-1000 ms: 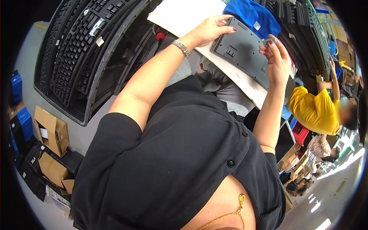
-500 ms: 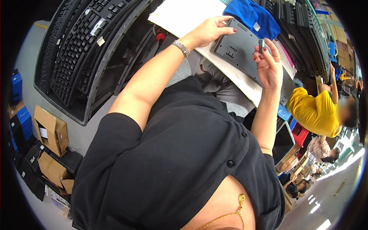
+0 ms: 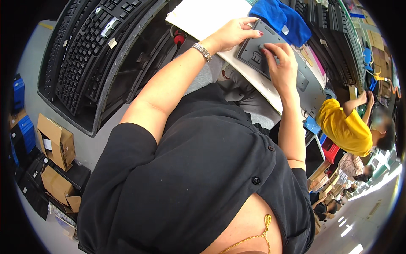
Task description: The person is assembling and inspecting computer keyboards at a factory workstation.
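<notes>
A dark grey keyboard [image 3: 270, 37] lies face down on the white tabletop [image 3: 196, 19], its back with a rectangular recess showing. My left hand [image 3: 231, 34] is closed on its far left corner, thumb on the back and fingers at the edge. Over the keyboard's back, my right hand [image 3: 283, 65] pinches a small grey block-like piece [image 3: 262, 47] beside the recess. Most of that piece is hidden by the fingers, and whether it touches the keyboard I cannot tell.
A blue cloth [image 3: 281, 21] lies beyond the keyboard. Black keyboards [image 3: 91, 55] fill a dark bin at left; more keyboards [image 3: 334, 42] are stacked at right. Cardboard boxes [image 3: 57, 142] stand on the left floor. A person in yellow [image 3: 344, 127] sits at right.
My right hand has moved left and down with the small grey piece, from above the keyboard to its back near the recess. The left hand keeps its hold.
</notes>
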The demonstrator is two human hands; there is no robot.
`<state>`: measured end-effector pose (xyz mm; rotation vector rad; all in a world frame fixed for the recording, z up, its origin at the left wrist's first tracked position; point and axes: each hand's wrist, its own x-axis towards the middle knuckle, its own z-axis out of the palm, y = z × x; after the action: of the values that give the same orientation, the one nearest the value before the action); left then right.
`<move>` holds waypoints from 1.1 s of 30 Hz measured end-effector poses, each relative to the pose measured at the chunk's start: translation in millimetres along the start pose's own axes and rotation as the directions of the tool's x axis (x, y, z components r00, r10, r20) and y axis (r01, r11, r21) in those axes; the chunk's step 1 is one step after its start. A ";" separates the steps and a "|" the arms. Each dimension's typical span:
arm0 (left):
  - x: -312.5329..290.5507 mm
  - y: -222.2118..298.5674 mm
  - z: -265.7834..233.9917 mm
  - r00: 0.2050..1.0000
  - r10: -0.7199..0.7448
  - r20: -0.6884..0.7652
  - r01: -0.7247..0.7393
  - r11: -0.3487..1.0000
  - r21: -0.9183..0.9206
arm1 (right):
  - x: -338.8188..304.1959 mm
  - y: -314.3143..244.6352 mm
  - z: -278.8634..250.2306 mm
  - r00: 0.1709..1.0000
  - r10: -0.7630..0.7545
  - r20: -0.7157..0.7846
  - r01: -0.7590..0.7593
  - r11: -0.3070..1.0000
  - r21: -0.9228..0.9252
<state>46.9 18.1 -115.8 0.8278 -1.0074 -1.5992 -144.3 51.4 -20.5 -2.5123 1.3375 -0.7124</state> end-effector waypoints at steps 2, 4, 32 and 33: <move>0.0 -0.2 0.4 1.000 -0.006 -0.006 0.006 1.000 0.007 | 1.6 2.5 3.7 1.000 -0.007 -0.009 0.007 1.000 -0.018; 0.5 -0.3 0.8 1.000 -0.016 -0.014 0.016 1.000 0.023 | 2.9 4.9 6.6 0.999 -0.021 -0.031 0.019 0.998 -0.056; 2.4 -5.5 0.3 1.000 -0.008 -0.019 0.009 0.998 0.068 | 9.4 2.3 0.3 0.998 -0.002 0.070 0.010 0.993 -0.119; 1.9 -5.4 0.1 1.000 -0.002 -0.013 0.003 0.998 0.057 | 8.7 -0.3 0.7 0.997 -0.027 0.078 0.038 0.989 -0.143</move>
<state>44.2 17.0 -120.7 0.8775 -1.0472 -1.5719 -139.7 44.3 -18.2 -2.6504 1.3705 -0.5376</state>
